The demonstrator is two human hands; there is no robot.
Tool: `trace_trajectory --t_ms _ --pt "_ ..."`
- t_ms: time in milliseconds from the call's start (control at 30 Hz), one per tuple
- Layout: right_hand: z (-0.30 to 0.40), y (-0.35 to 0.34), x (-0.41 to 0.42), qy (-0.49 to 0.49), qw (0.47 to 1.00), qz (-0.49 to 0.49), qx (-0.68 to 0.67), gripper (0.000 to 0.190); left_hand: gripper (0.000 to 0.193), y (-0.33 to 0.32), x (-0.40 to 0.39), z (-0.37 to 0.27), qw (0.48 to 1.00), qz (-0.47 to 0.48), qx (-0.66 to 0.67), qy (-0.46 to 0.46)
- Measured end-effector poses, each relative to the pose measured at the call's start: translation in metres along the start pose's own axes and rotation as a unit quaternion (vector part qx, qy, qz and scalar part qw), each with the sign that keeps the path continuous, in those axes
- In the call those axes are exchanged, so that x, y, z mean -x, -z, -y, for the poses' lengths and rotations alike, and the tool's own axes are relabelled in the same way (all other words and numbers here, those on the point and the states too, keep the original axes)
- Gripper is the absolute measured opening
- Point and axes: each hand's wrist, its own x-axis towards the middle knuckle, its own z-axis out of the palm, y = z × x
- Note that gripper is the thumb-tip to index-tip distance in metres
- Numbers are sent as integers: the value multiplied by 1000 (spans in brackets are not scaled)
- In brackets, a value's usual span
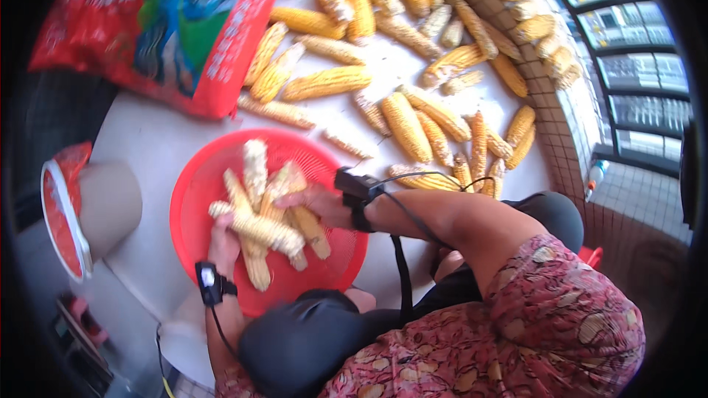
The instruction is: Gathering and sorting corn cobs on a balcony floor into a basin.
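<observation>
A red plastic basket [191,199] with perforated sides sits in front of me, with several corn cobs in it. My left hand [223,246] is at the basket's left side, gripping the end of a pale corn cob [265,230] that lies slantwise over the others. From the right, my right hand [315,203] reaches into the basket, its fingers around a yellowish corn cob [289,178]. Another whitish cob [255,166] points away from me between the hands. Part of the right hand's grip is hidden by the cobs.
Many yellow corn cobs [406,127] are spread over the white floor [387,58] beyond the basket. A red printed sack [221,61] lies at upper left. A bucket [110,210] holding a red bag stands at left. More cobs [536,27] rest on a tiled ledge by barred windows [636,27].
</observation>
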Motion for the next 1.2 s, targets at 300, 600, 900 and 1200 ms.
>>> trace_trajectory --t_ms 300,600,900,1200 --pt "38 -53 57 149 972 99 151 44 73 -8 74 -33 993 74 -6 -91" --pt "159 -53 149 225 953 84 187 46 93 -176 27 -132 974 170 -68 -132" --pt "242 86 246 180 874 -263 368 53 72 -360 -49 -92 925 346 -156 23" --pt "274 207 356 403 451 -746 278 90 78 -356 -10 -99 925 208 -299 -110"
